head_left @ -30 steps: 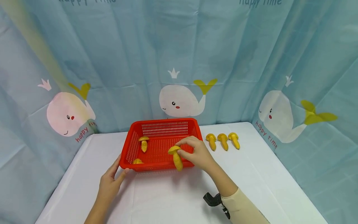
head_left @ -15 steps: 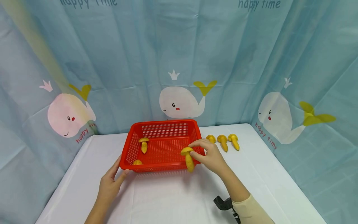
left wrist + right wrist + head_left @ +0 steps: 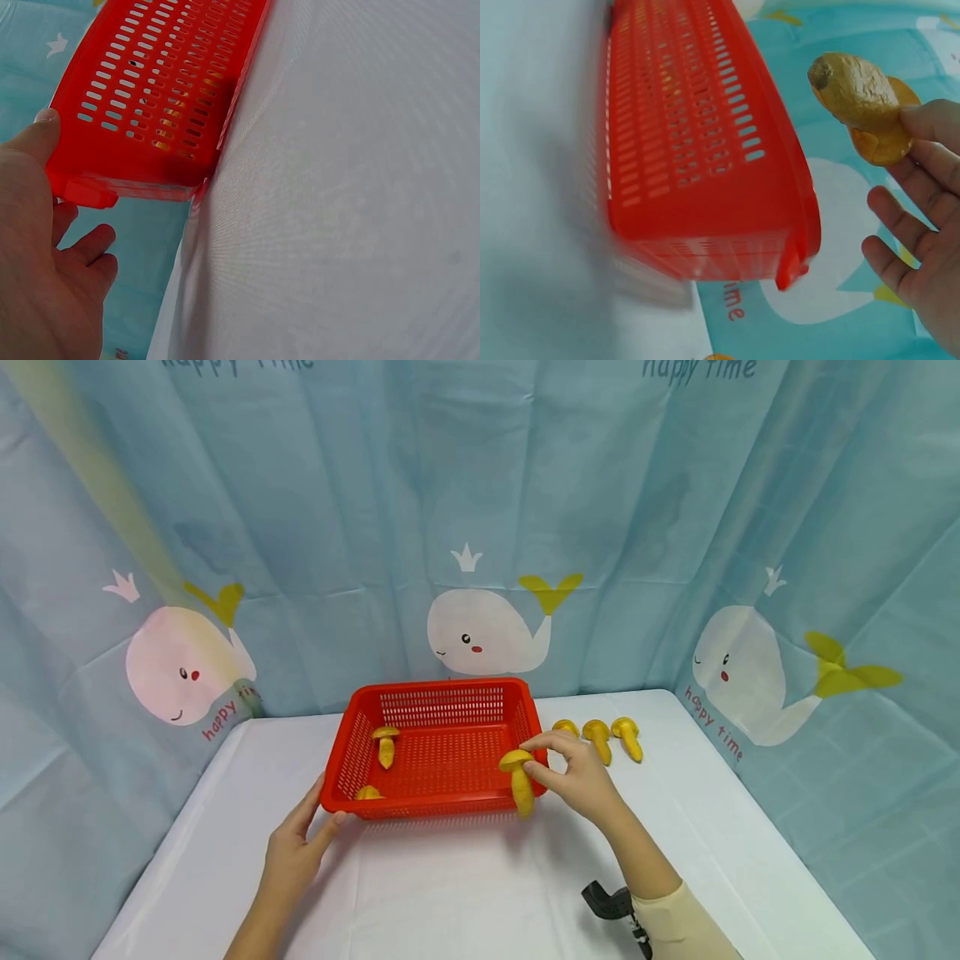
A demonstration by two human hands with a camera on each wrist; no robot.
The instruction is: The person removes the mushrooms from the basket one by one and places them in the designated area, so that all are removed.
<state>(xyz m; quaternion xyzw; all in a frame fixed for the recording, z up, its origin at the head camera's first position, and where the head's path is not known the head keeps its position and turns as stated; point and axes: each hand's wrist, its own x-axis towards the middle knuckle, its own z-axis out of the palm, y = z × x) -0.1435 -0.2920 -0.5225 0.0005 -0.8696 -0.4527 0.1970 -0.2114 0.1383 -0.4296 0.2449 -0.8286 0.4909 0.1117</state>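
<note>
My right hand (image 3: pixel 583 781) pinches a yellow mushroom (image 3: pixel 522 789) by its cap, stem pointing down, above the front right corner of a red plastic basket (image 3: pixel 450 764). In the right wrist view the mushroom (image 3: pixel 855 90) is between thumb and fingers, raised over the basket's rim. My left hand (image 3: pixel 294 853) grips the basket's front left corner. The left wrist view has its thumb on the rim (image 3: pixel 69 161) and its other fingers bent beneath. Inside the basket, one mushroom (image 3: pixel 386 748) lies at the left; another (image 3: pixel 368 792) is partly hidden by the front wall.
To the basket's right, three more yellow mushrooms lie in a row: one (image 3: pixel 566 726) partly hidden behind my right hand, a middle one (image 3: pixel 597 740) and a far one (image 3: pixel 628 739). A white cloth covers the table (image 3: pixel 450 893). A blue whale-print curtain (image 3: pixel 630 527) encloses it.
My right hand has moved to the right with the mushroom, from over the basket's front middle to its front right corner. The left hand and basket have stayed put.
</note>
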